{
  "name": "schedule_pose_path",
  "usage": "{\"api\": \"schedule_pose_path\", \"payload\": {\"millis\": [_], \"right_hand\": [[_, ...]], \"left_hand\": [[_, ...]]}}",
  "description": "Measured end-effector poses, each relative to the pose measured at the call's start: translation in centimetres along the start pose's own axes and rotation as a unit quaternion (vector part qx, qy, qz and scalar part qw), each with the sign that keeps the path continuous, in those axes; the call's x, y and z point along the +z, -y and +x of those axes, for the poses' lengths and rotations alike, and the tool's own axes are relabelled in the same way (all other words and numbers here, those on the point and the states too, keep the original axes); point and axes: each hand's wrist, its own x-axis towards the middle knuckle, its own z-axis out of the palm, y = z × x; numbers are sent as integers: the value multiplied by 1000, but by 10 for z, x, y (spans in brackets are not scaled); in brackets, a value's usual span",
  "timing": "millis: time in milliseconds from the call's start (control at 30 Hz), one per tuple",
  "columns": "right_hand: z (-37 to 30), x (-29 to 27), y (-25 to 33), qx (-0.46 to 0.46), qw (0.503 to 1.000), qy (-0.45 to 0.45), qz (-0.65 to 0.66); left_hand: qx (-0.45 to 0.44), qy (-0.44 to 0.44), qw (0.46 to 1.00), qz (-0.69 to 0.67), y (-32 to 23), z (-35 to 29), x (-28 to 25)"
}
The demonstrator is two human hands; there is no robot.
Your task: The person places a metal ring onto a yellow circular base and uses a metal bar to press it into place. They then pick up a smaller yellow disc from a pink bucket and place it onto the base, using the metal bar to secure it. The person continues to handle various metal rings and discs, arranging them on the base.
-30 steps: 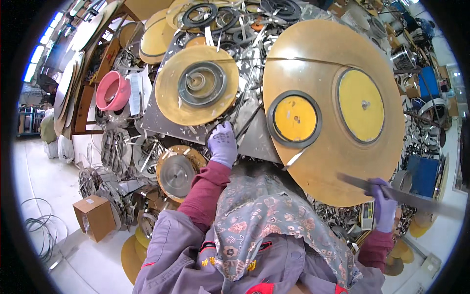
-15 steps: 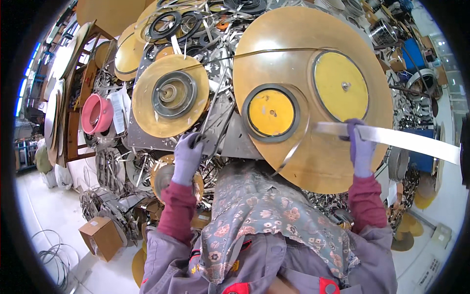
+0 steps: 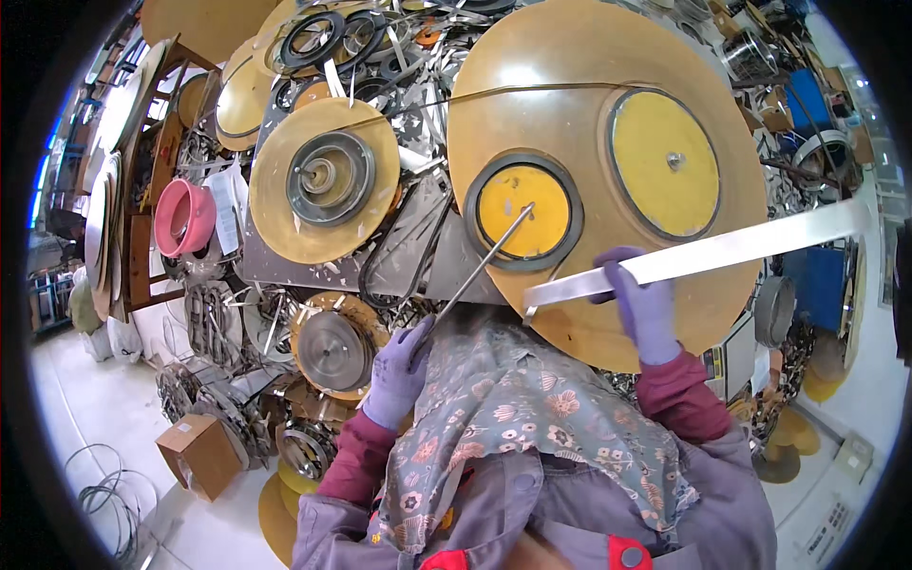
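Your gloved left hand pinches the near end of a thin metal strip; your right hand is closed around its broad, flat run above the large brass disc. It looks springy, light and sharp-edged, so hold the flat faces.

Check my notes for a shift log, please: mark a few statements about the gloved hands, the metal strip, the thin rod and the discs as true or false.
1. The right hand in a purple glove grips a long flat silvery metal strip. True.
2. The left hand, also purple-gloved, holds a thin metal rod. True.
3. The rod's far tip points at the pink bowl. False: it reaches the smaller yellow disc with a dark ring; the pink bowl sits far to the left.
4. The cardboard box lies on the large brass-coloured round plate. False: the box is on the floor, lower left.
5. The large brass-coloured round plate carries two yellow discs. True.
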Motion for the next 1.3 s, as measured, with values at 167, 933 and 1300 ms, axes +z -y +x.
{"api": "schedule_pose_path", "payload": {"millis": [167,933,1300], "right_hand": [[54,-63,3,-109,982,-154,-3],[161,-196,27,-31,987,-154,26],[49,-240,-103,63,962,-264,-7]], "left_hand": [[-13,14,999,35,-13,-5,-9],[6,69,996,61,-25,107,14],[39,121,990,56,-41,108,18]]}}
